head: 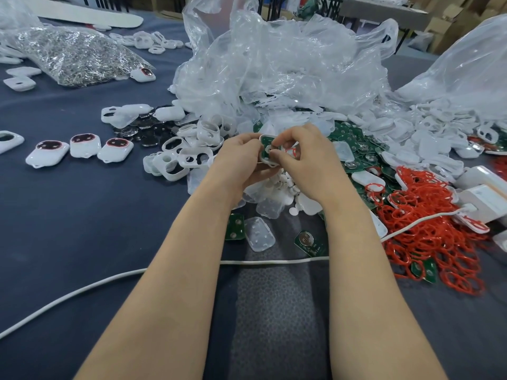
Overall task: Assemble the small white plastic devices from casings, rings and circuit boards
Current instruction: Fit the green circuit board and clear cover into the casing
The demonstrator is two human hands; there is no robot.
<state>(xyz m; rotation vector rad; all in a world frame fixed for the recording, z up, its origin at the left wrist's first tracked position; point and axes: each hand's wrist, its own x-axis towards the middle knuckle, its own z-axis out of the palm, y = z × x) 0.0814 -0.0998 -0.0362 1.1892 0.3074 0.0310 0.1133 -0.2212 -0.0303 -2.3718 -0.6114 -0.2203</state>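
2 bare forearms (pixel 175 270) converge on the work. The left hand (pixel 241 157) grips a white casing (pixel 266 161), steadying it, while the right hand (pixel 307 157) pinches its circuit board (pixel 264 150), probably seating it. Spare boards (pixel 354 149) lie at 3 o'clock, red rings (pixel 428 215) at 4, and 3 finished devices (pixel 82 150) at 9 on the tabletop (pixel 82 229).

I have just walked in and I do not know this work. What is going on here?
A person is assembling one device by hand. The left hand grips a white casing with a green circuit board in it, and the right hand pinches it from the other side. Three assembled devices lie in a row at the left. Red rings, circuit boards and empty casings lie heaped around.
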